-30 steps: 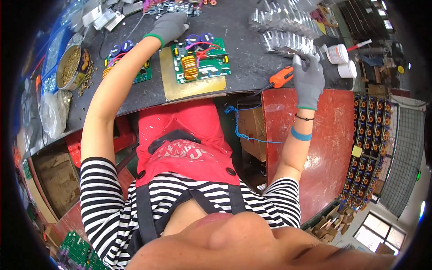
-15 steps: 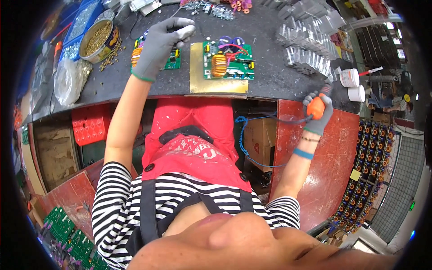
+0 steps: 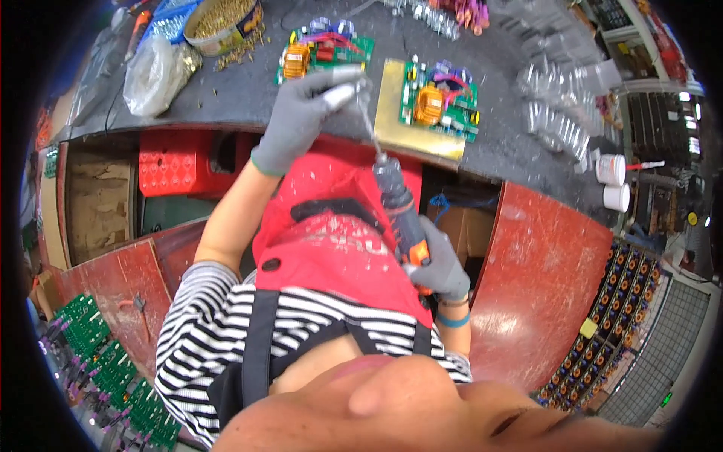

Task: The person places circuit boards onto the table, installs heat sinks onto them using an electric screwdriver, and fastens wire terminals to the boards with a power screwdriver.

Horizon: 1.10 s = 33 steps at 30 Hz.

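My right hand point(image 3: 440, 264) is wrapped around a dark electric screwdriver point(image 3: 403, 215) with orange parts, held in front of the red apron. Its long thin bit point(image 3: 371, 129) points up and away from me. At the bit's far end, my left hand point(image 3: 305, 113) has thumb and fingertips pinched together; whatever they hold is too small and blurred to name. Both hands wear grey gloves. Just beyond, a green circuit board point(image 3: 440, 102) with an orange coil rests on a brass-coloured plate point(image 3: 392, 124). Another similar board point(image 3: 325, 54) lies behind my left hand.
The dark workbench point(image 3: 233, 94) holds a tub of brass screws point(image 3: 222, 26), a clear plastic bag point(image 3: 154, 79), silvery metal heat sinks point(image 3: 557, 128) and two white jars point(image 3: 614, 183). Red panels point(image 3: 542, 279) stand below its edge. Racked coils point(image 3: 595, 324) are at right.
My right hand has brought the electric screwdriver from the bench's right edge to the middle before me. My left hand has moved right and down to the bit's tip. The view has shifted.
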{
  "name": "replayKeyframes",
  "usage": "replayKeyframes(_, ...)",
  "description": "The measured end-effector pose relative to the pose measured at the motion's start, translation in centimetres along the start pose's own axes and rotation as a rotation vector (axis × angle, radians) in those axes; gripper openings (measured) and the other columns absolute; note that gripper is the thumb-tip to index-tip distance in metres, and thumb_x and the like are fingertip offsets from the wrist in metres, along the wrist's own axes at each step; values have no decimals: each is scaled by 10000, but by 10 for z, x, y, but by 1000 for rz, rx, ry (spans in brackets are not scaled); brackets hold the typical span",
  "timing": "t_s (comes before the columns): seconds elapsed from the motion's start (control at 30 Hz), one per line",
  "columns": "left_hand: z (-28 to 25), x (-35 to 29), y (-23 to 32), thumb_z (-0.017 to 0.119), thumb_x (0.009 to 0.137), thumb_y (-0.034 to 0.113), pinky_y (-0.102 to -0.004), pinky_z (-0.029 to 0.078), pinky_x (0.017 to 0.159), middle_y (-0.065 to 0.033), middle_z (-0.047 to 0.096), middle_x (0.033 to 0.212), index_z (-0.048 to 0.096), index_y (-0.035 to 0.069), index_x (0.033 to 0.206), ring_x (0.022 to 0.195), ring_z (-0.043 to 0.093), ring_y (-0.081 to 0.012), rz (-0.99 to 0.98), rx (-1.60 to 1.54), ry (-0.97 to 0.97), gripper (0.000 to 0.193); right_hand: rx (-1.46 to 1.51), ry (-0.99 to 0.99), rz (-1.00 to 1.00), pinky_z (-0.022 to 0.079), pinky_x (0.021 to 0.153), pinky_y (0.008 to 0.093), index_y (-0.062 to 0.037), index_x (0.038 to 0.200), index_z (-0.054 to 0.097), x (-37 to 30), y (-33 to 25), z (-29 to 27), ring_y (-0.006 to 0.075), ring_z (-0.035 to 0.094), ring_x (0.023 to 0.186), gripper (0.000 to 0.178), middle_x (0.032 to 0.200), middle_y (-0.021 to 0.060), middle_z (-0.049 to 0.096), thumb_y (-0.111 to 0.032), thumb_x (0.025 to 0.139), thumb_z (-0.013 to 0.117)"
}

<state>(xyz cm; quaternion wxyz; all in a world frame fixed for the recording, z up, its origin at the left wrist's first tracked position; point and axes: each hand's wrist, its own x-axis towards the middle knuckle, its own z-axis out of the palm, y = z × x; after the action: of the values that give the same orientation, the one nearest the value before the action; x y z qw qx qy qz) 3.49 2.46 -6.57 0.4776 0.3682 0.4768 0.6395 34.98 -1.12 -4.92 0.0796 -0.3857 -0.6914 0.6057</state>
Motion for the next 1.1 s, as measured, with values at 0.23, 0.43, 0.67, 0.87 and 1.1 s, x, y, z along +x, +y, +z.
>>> replayKeyframes(0.23, 4, -15, 7, 593, 962, 46, -298, 608, 805, -161, 692, 1150, 622, -72, 1255, 956, 706, -196, -45, -80, 4, 317, 124, -7, 111, 514, 684, 357, -12, 1191, 535, -2, 11, 1, 212, 637, 714, 564, 818, 120, 658, -109, 672, 732)
replayKeyframes(0.43, 8, -9, 5, 582, 968, 36, -278, 609, 784, -155, 700, 1127, 621, -65, 1262, 922, 714, -185, -97, -64, 21, 313, -81, 29, 61, 514, 655, 379, -4, 1217, 511, -2, 3, -5, 295, 660, 690, 585, 799, 160, 652, -111, 683, 724)
replayKeyframes(0.67, 0, -7, 16, 581, 977, 36, -265, 587, 781, -68, 698, 1007, 644, -42, 1242, 847, 708, -135, -58, 45, -66, 283, -263, 134, -10, 526, 652, 412, -15, 1207, 496, 8, -14, 0, 359, 686, 718, 532, 793, 192, 652, -92, 717, 689)
replayKeyframes(0.87, 0, -17, 22, 645, 945, 83, -280, 569, 772, -46, 726, 964, 689, -15, 1167, 842, 690, -111, 1, -32, -3, 247, -222, 197, -33, 545, 867, 449, -86, 1312, 520, 8, -1, 14, 344, 707, 945, 692, 1044, 172, 705, -110, 657, 742)
replayKeyframes(1.1, -11, -24, 3, 609, 963, 56, -260, 571, 754, -45, 728, 954, 683, -21, 1171, 832, 685, -102, 195, -83, 155, 235, -455, -100, -360, 555, 808, 384, -58, 1303, 527, 140, 15, 25, 251, 696, 872, 735, 980, 126, 700, -47, 610, 771)
